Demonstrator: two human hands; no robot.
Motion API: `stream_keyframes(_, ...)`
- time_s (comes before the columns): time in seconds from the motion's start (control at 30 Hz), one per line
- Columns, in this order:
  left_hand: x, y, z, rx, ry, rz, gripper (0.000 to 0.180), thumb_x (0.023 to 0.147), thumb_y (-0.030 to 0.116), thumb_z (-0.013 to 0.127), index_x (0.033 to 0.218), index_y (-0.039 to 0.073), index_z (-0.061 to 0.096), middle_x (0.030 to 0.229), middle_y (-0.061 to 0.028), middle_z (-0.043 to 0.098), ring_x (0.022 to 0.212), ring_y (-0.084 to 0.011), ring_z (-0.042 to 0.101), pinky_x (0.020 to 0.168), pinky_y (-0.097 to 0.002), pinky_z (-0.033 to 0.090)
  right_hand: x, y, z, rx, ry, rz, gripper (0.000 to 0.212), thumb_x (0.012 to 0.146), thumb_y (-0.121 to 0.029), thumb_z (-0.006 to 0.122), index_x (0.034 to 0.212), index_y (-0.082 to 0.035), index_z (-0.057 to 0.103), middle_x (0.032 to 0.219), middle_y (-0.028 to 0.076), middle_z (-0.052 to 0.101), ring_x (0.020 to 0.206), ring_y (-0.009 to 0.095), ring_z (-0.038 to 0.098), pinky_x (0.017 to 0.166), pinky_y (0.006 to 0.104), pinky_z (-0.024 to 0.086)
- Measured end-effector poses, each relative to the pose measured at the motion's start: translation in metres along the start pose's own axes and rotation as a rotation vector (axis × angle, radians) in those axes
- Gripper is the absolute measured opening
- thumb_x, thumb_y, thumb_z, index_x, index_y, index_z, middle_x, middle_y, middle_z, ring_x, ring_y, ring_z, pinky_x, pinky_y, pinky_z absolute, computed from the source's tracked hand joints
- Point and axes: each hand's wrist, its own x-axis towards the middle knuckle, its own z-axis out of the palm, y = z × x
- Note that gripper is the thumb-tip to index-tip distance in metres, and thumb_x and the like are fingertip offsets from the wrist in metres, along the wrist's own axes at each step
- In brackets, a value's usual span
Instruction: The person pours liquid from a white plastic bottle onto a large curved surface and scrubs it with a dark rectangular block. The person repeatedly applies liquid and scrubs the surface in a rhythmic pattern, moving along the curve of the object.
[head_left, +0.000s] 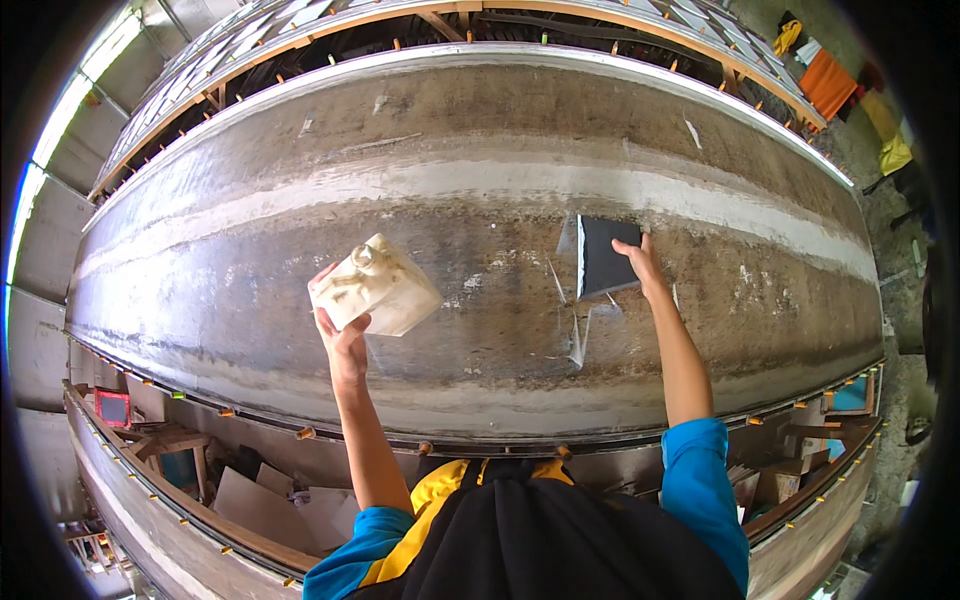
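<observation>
My left hand [346, 338] grips an off-white plastic jug [390, 292] by its near left side, with the thumb in front and the fingers behind. The jug is tilted above the long table, its round neck turned up, and its contents are hidden. Off to the right, my right hand [644, 262] is closed on a flat black rectangular panel [603, 262] at its right edge, thumb on top. A whitish strip runs down the panel's left edge. Scraps of clear film [590, 330] lie beside and below it.
The long table [480, 340] has a stained brown top with a pale band [480, 185] across it. Small pegs line its near edge. Beyond stands another long table [440, 25] bearing pale panels. Boards [265, 510] lie under the near side. Orange cloth [828, 85] hangs at far right.
</observation>
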Motion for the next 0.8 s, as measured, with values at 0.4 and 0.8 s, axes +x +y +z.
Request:
stream_keyframes(0.4, 0.014, 0.009, 0.003, -0.071, 0.023, -0.006, 0.078, 0.053, 0.011, 0.071, 0.125, 0.005, 0.039, 0.110, -0.0076, 0.050, 0.106, -0.0200, 0.047, 0.095, -0.0335, 0.035, 0.024, -0.058, 0.025, -0.914, 0.338, -0.305, 0.046, 0.084, -0.007, 0.051, 0.125, 0.004, 0.034, 0.075, 0.022, 0.064, 0.071, 0.034, 0.065, 0.060, 0.0419, 0.052)
stream_keyframes(0.8, 0.069, 0.006, -0.059, 0.028, -0.044, -0.095, 0.076, 0.052, 0.013, 0.069, 0.123, 0.006, 0.039, 0.109, -0.0076, 0.050, 0.104, -0.0198, 0.048, 0.093, -0.0346, 0.038, 0.002, -0.087, 0.113, -1.008, 0.506, -0.501, 0.027, 0.085, -0.014, 0.058, 0.107, 0.000, 0.054, 0.064, 0.011, 0.063, 0.051, 0.018, 0.060, 0.036, 0.0317, 0.044)
